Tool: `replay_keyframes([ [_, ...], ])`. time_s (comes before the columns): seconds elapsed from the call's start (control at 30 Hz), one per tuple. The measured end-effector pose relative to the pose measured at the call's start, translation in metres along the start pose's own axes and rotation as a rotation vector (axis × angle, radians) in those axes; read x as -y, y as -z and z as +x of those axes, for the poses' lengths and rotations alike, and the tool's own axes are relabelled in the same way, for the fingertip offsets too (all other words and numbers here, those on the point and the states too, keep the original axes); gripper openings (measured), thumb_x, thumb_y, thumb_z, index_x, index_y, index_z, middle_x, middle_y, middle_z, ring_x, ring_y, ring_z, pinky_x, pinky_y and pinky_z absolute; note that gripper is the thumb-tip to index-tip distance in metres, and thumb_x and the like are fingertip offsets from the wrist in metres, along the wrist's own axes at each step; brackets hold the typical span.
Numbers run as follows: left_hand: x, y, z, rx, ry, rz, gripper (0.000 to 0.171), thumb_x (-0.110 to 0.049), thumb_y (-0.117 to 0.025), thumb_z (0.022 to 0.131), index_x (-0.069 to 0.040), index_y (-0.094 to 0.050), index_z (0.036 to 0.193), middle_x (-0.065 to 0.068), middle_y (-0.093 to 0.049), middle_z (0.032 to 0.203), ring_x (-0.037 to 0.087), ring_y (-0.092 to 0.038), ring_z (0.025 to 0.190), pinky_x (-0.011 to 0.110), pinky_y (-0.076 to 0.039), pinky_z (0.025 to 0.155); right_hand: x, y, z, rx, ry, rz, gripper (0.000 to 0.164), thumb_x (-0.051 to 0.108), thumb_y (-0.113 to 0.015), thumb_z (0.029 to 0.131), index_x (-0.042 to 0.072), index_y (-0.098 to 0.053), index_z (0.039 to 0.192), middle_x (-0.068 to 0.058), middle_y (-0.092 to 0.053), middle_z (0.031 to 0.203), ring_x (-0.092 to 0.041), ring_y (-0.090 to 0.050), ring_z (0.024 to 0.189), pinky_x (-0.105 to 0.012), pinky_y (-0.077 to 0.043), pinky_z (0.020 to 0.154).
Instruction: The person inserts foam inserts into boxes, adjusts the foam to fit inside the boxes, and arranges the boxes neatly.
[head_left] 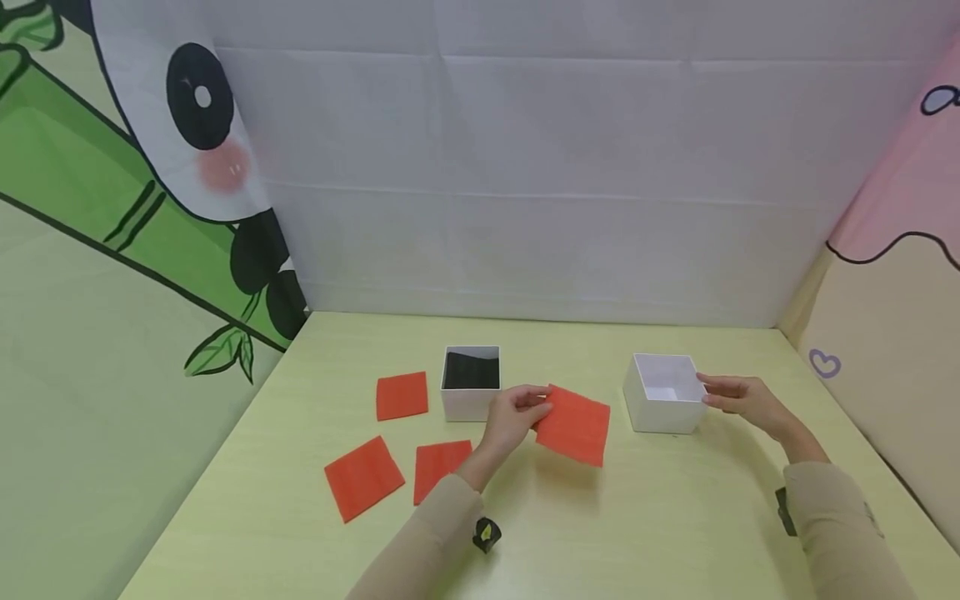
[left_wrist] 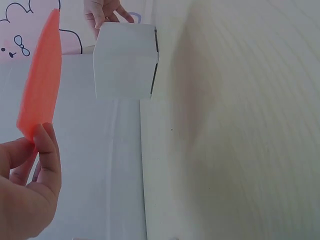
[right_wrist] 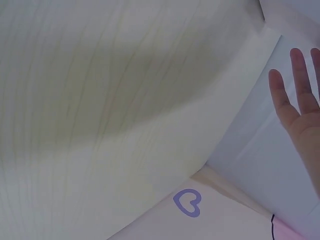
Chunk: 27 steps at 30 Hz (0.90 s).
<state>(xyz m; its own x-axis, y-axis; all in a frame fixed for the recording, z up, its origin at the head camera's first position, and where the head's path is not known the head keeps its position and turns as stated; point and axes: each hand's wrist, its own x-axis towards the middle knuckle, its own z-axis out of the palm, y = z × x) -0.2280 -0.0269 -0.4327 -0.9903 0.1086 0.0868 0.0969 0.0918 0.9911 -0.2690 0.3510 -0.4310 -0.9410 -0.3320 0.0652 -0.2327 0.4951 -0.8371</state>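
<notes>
My left hand (head_left: pixel 512 421) pinches a thin red square sheet (head_left: pixel 573 425) by its left edge, thumb against fingers. The sheet hangs tilted over the table, its shadow below it. In the left wrist view the same red sheet (left_wrist: pixel 42 75) appears nearly edge-on. A white open-topped box (head_left: pixel 663 414) stands to the right of the sheet, its visible inside white. My right hand (head_left: pixel 753 407) is at this box's right side, fingertips right at the rim. Fairly straight, spread fingers (right_wrist: pixel 301 82) show in the right wrist view; part of that hand lies outside the frame.
Another white box (head_left: pixel 471 406) with black material inside stands behind my left hand. Three more red squares lie on the table: one at the back (head_left: pixel 402 396), one at the front left (head_left: pixel 364 479), one partly behind my left forearm (head_left: pixel 438 467). A white curtain (head_left: pixel 525 167) closes the back.
</notes>
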Motion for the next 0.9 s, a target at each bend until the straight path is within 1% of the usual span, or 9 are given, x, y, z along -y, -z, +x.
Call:
replay_keyframes([
  [0.13,0.000,-0.002,0.004,0.004,-0.025,-0.020,0.024,-0.004,-0.065,0.080,0.000,-0.066,0.103,0.010,-0.064,0.086,0.014,-0.060,0.065,0.028,-0.050,0.060,0.002,0.002,0.001,0.022,-0.011,0.000,0.046,0.016,-0.057,0.089,-0.013,-0.044,0.123,0.011,-0.054,0.111,0.007,-0.051,0.091,-0.025,-0.046,0.072],
  [0.27,-0.003,-0.004,0.007,0.016,-0.034,-0.041,0.023,-0.001,-0.064,0.080,0.003,-0.065,0.103,0.011,-0.063,0.086,0.013,-0.059,0.064,0.027,-0.050,0.059,0.002,0.004,0.002,0.013,0.016,0.020,0.045,0.016,-0.053,0.091,-0.014,-0.043,0.122,0.017,-0.054,0.109,0.007,-0.052,0.092,-0.026,-0.046,0.073],
  [0.37,-0.013,-0.006,0.005,0.019,-0.024,-0.045,0.024,0.003,-0.062,0.081,0.006,-0.063,0.104,0.014,-0.063,0.090,0.017,-0.061,0.066,0.029,-0.051,0.061,0.000,0.004,0.003,0.008,0.035,0.044,0.044,0.013,-0.053,0.091,-0.014,-0.042,0.123,0.019,-0.055,0.107,0.006,-0.053,0.092,-0.025,-0.046,0.073],
  [0.5,-0.027,-0.009,0.002,0.021,-0.016,-0.041,0.025,0.007,-0.060,0.081,0.010,-0.061,0.106,0.019,-0.061,0.093,0.023,-0.062,0.070,0.032,-0.051,0.062,-0.002,0.004,0.004,0.017,0.027,0.059,0.044,0.011,-0.054,0.090,-0.013,-0.040,0.124,0.021,-0.055,0.105,0.007,-0.052,0.093,-0.022,-0.046,0.072],
  [0.6,-0.020,-0.013,0.008,0.026,-0.023,-0.059,0.027,0.007,-0.061,0.080,0.010,-0.060,0.107,0.017,-0.062,0.092,0.021,-0.063,0.069,0.030,-0.051,0.061,-0.002,0.004,0.003,0.012,0.017,0.046,0.045,0.013,-0.055,0.089,-0.012,-0.042,0.124,0.020,-0.054,0.108,0.009,-0.051,0.093,-0.023,-0.045,0.072],
  [0.63,-0.017,-0.014,0.011,0.025,-0.026,-0.067,0.027,0.007,-0.061,0.080,0.009,-0.061,0.107,0.016,-0.062,0.092,0.020,-0.063,0.067,0.030,-0.051,0.060,-0.001,0.005,0.003,0.009,0.021,0.036,0.044,0.013,-0.055,0.089,-0.012,-0.043,0.123,0.019,-0.054,0.110,0.009,-0.050,0.094,-0.024,-0.046,0.073],
  [0.77,-0.014,-0.019,0.018,0.026,-0.005,-0.083,0.029,0.007,-0.061,0.080,0.007,-0.061,0.109,0.015,-0.062,0.093,0.024,-0.064,0.067,0.030,-0.051,0.057,0.000,0.005,0.006,0.002,0.026,0.009,0.042,0.013,-0.056,0.089,-0.011,-0.046,0.122,0.013,-0.054,0.113,0.008,-0.051,0.093,-0.026,-0.046,0.073],
  [0.87,-0.015,-0.023,0.024,0.025,0.013,-0.086,0.031,0.007,-0.061,0.080,0.005,-0.060,0.111,0.015,-0.061,0.094,0.024,-0.064,0.067,0.029,-0.051,0.056,0.000,0.006,0.007,0.014,-0.005,-0.005,0.042,0.014,-0.055,0.089,-0.011,-0.045,0.122,-0.001,-0.054,0.117,0.007,-0.052,0.092,-0.027,-0.046,0.073],
  [0.9,-0.012,-0.025,0.027,0.025,0.012,-0.089,0.032,0.006,-0.062,0.080,0.005,-0.060,0.111,0.013,-0.061,0.094,0.023,-0.064,0.066,0.029,-0.051,0.055,0.000,0.006,0.007,0.018,-0.022,-0.014,0.043,0.015,-0.055,0.089,-0.011,-0.045,0.122,-0.005,-0.054,0.118,0.007,-0.052,0.091,-0.028,-0.046,0.073],
])
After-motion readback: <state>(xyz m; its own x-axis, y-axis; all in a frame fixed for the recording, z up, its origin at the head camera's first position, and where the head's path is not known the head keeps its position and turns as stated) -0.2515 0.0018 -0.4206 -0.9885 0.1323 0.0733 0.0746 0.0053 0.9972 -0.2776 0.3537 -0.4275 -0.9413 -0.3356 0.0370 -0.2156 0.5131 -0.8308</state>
